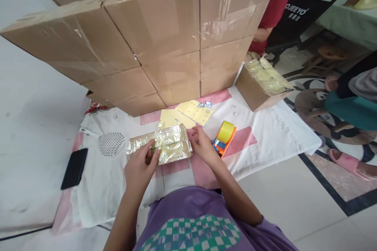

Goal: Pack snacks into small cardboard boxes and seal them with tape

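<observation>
A small open-topped cardboard box lies in front of me, filled with packs in shiny clear wrapping that show pale yellow. My left hand rests on its top left part, fingers bent and thumb pressed against the wrapping. At the right end of the box is my right hand, its fingers curled together close to the corner; what they pinch, if anything, is hidden. Just right of that hand lies an orange tape dispenser with a roll of yellow tape. Behind the box are yellow printed sheets.
Large taped cardboard cartons stand stacked along the back of the cloth-covered table. Another open box of wrapped packs is at right, beside a person in a red sleeve. A black phone lies at the left edge.
</observation>
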`<state>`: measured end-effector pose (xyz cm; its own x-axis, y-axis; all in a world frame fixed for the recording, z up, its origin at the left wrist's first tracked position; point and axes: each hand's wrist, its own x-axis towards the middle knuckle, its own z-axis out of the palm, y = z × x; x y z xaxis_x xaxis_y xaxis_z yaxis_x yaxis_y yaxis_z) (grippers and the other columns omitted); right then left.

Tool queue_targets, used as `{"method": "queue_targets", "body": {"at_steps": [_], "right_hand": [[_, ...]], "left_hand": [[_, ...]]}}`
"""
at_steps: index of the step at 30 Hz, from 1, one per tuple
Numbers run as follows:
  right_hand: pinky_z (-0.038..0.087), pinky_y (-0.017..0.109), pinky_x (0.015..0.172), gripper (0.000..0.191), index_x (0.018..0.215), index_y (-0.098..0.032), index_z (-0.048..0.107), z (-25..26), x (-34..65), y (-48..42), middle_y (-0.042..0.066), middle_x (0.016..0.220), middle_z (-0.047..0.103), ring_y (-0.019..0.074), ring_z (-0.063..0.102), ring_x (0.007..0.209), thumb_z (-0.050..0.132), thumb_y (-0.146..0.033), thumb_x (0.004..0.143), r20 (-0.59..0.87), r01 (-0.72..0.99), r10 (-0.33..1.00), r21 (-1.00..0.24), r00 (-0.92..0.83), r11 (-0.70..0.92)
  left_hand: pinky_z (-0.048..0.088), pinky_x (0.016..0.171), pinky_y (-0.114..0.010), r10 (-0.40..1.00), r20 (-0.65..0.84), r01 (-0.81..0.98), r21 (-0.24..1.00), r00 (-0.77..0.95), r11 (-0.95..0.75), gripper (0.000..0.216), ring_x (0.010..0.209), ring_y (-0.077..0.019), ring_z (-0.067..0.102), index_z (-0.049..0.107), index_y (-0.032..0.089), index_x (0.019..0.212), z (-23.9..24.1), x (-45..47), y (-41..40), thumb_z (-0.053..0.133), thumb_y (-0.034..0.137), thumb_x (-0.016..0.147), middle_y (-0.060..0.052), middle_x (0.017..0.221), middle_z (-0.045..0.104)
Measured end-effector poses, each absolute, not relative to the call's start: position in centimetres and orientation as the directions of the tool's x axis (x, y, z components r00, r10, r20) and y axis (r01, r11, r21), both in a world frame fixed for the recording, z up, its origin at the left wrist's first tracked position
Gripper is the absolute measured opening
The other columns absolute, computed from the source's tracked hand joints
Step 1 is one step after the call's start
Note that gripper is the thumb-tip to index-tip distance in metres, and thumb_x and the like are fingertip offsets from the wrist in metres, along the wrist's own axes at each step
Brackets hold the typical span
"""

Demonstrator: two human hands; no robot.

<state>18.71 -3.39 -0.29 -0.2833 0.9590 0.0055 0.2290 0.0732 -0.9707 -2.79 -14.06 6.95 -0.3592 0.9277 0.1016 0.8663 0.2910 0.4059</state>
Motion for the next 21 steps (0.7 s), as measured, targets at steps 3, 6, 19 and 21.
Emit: {"method": "queue_targets", "body": {"at_steps": [3, 6, 19, 21], "right_hand": [[0.053, 0.036, 0.079, 0.011, 0.099, -0.023, 0.063, -0.6, 17.5, -5.3, 0.006, 0.096, 0.066, 0.0217, 0.062, 0.084, 0.058, -0.025, 0.088, 0.043, 0.157, 0.993, -0.986, -0.111, 0.06], [0.055, 0.038, 0.088, 0.017, 0.094, -0.026, 0.067, -0.8, 16.6, -7.3, 0.008, 0.1, 0.069, 0.0243, 0.066, 0.099, 0.05, -0.025, 0.094, 0.022, -0.015, 0.998, -1.0, -0.052, 0.022], [0.053, 0.041, 0.103, 0.045, 0.115, -0.03, 0.077, -3.1, 16.8, -9.5, 0.006, 0.121, 0.068, 0.0243, 0.064, 0.116, 0.044, -0.014, 0.089, -0.005, -0.071, 0.997, -0.997, -0.081, -0.011], [0.052, 0.04, 0.105, 0.049, 0.12, -0.031, 0.075, -3.6, 16.5, -9.2, 0.006, 0.122, 0.067, 0.024, 0.063, 0.118, 0.044, -0.012, 0.088, 0.008, -0.053, 0.996, -0.999, -0.089, 0.004]], "left_hand": [[0.044, 0.072, -0.028, 0.929, 0.102, 0.877, 0.38, -0.356, 0.295, 0.046, 0.085, -0.0196, 0.064, 0.064, 0.025, 0.13, 6.8, -3.0, -14.2, 0.048, 0.053, 0.098, -0.001, 0.086, 0.065], [0.043, 0.072, -0.029, 0.945, 0.106, 0.907, 0.331, -0.308, 0.259, 0.045, 0.087, -0.0208, 0.064, 0.063, 0.025, 0.131, 6.8, -3.2, -14.2, 0.045, 0.05, 0.099, -0.002, 0.088, 0.066], [0.045, 0.082, -0.032, 0.962, 0.163, 0.95, 0.259, -0.219, 0.172, 0.045, 0.099, -0.0252, 0.065, 0.061, 0.021, 0.133, 6.3, -3.4, -14.4, 0.039, 0.045, 0.103, -0.007, 0.101, 0.07], [0.046, 0.083, -0.032, 0.961, 0.199, 0.951, 0.278, -0.192, 0.133, 0.043, 0.095, -0.0244, 0.065, 0.062, 0.022, 0.133, 6.1, -3.8, -14.8, 0.04, 0.044, 0.103, -0.006, 0.097, 0.069]]}}
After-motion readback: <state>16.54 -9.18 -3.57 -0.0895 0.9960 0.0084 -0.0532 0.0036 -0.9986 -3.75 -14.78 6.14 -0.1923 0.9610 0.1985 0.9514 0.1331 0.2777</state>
